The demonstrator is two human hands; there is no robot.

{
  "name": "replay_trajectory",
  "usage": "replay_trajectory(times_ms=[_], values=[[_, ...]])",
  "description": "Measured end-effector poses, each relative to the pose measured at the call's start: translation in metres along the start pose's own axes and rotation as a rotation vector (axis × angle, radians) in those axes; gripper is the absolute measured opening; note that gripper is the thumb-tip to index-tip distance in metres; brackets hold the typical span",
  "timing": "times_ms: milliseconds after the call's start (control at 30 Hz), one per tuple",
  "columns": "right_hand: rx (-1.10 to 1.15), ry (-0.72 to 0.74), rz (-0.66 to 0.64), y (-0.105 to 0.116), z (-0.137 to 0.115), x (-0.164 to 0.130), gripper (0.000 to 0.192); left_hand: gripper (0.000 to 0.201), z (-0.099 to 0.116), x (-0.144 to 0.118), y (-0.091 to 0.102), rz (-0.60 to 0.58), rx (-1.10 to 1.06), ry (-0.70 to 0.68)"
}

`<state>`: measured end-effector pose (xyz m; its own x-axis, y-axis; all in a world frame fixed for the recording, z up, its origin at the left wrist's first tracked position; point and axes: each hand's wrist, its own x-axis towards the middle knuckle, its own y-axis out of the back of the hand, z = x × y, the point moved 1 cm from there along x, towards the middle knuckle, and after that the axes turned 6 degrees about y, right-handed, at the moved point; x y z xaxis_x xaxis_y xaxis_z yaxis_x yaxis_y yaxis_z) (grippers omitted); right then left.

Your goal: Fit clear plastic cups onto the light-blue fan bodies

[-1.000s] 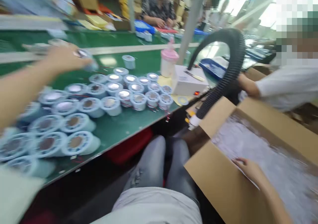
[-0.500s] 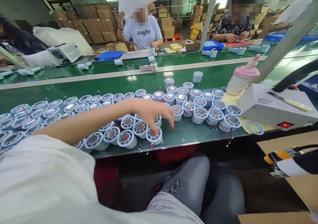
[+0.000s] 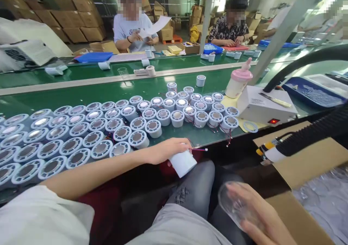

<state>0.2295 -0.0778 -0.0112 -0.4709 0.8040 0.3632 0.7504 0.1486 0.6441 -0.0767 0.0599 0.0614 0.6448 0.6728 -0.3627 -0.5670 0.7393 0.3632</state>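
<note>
My left hand (image 3: pixel 174 147) is wrapped round a light-blue cylindrical housing (image 3: pixel 183 163), tilted over my lap just off the table edge. A dark red lead with a small white plug sticks out beside my fingers. Lower right, my right hand (image 3: pixel 254 205) grips a clear plastic cup (image 3: pixel 230 198), its round rim towards the left. Behind my left arm, rows of similar light-blue housings (image 3: pixel 177 117) stand on the green table (image 3: pixel 187 138), with slotted rims and round metallic centres. Thin wires trail from several of them.
A white box (image 3: pixel 265 105) with a lit red switch and a pink-lidded bottle (image 3: pixel 237 81) stand to the right. Below is an open carton (image 3: pixel 285 161) with clear plastic parts. A black hose (image 3: pixel 307 132) crosses above it. Co-workers sit across the belt.
My left hand has picked a housing from the front row and drawn it over my lap. My right hand has come into view with a clear cup. The camera view has swung right.
</note>
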Motion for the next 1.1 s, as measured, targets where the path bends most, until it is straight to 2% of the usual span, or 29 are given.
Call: replay_trajectory(times_ms=[67, 133, 200, 233, 333, 400, 467, 567, 633, 700, 767, 867, 967, 1033, 1100], values=[[-0.179, 0.076, -0.012, -0.013, -0.016, 0.025, 0.046, 0.038, -0.004, 0.014, -0.029, -0.13, -0.133, 0.038], [-0.325, 0.095, 0.019, -0.02, -0.024, 0.045, 0.048, 0.034, -0.007, 0.023, -0.052, -0.255, -0.134, 0.039], [-0.399, 0.051, 0.018, -0.023, -0.025, 0.055, 0.045, 0.029, -0.007, 0.026, -0.066, -0.292, -0.076, -0.016], [-0.402, 0.008, -0.005, -0.022, -0.024, 0.056, 0.041, 0.027, -0.006, 0.026, -0.07, -0.262, -0.015, -0.067], [-0.273, -0.143, -0.113, -0.018, -0.019, 0.053, 0.02, 0.022, -0.003, 0.022, -0.074, -0.08, 0.162, -0.214], [-0.088, -0.23, -0.152, -0.016, -0.018, 0.049, 0.013, 0.021, -0.002, 0.02, -0.075, 0.02, 0.169, -0.237], [0.108, -0.29, -0.126, -0.015, -0.019, 0.048, 0.012, 0.022, -0.005, 0.019, -0.078, 0.111, 0.098, -0.233], [0.245, -0.345, 0.019, -0.014, -0.022, 0.048, 0.023, 0.051, -0.015, 0.022, -0.084, 0.188, 0.019, -0.244], [0.256, -0.388, 0.115, -0.014, -0.022, 0.048, 0.032, 0.063, -0.022, 0.025, -0.087, 0.202, 0.042, -0.296], [0.289, -0.438, 0.179, -0.014, -0.02, 0.048, 0.034, 0.064, -0.027, 0.027, -0.089, 0.194, 0.077, -0.336], [0.371, -0.478, 0.227, -0.014, -0.016, 0.047, 0.035, 0.067, -0.03, 0.027, -0.092, 0.128, 0.037, -0.334], [0.55, -0.496, 0.279, -0.011, -0.009, 0.046, 0.032, 0.072, -0.028, 0.026, -0.097, -0.006, -0.163, -0.265], [0.587, -0.374, 0.23, -0.008, -0.004, 0.042, 0.011, 0.074, -0.026, 0.024, -0.1, -0.029, -0.415, -0.143], [0.434, -0.26, 0.171, -0.007, -0.004, 0.037, 0.031, 0.074, -0.025, 0.023, -0.102, -0.033, -0.555, -0.082], [0.273, -0.194, 0.123, -0.007, -0.006, 0.032, 0.039, 0.074, -0.023, 0.021, -0.102, -0.05, -0.604, -0.056]])
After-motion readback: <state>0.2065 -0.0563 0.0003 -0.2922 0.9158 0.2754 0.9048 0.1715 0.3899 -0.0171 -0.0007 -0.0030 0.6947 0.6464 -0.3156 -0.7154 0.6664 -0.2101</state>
